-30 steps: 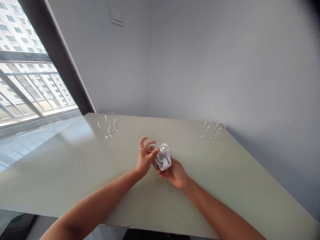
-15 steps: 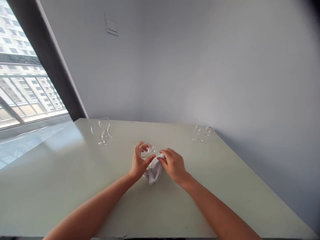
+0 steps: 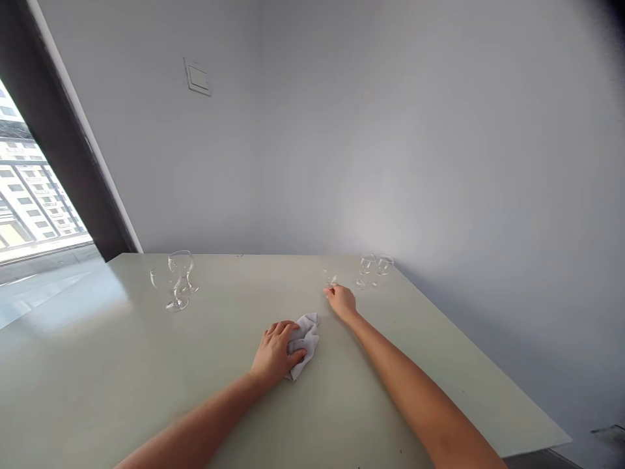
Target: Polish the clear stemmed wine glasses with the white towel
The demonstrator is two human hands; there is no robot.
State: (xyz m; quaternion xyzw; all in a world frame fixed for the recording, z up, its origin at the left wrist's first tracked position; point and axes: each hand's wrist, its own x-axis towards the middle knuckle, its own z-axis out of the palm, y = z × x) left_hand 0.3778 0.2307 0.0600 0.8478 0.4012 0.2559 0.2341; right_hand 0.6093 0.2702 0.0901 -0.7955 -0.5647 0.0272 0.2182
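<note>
My left hand [image 3: 277, 354] rests on the table with its fingers curled over a crumpled white cloth [image 3: 305, 342]. Farther out, my right hand [image 3: 342, 301] is closed on a small clear stemmed glass [image 3: 331, 277] by its lower part. This glass is partly hidden behind the fingers and its outline is faint. Just right of it stand two more stemmed glasses, a nearer one [image 3: 366, 265] and another [image 3: 385, 264] by the far right corner. Across on the left, a large wine glass [image 3: 180, 266] stands beside others that overlap it.
A pale glossy table [image 3: 209, 404] fills the lower view, its right edge running off diagonally. Behind it rise grey walls [image 3: 415, 130] with a light switch [image 3: 198, 78]. A dark-framed window [image 3: 29, 195] is at the left.
My right hand has gone forward and right with the glass, leaving the cloth. My left hand has let go of the glass and lies on the cloth. The view has turned slightly right.
</note>
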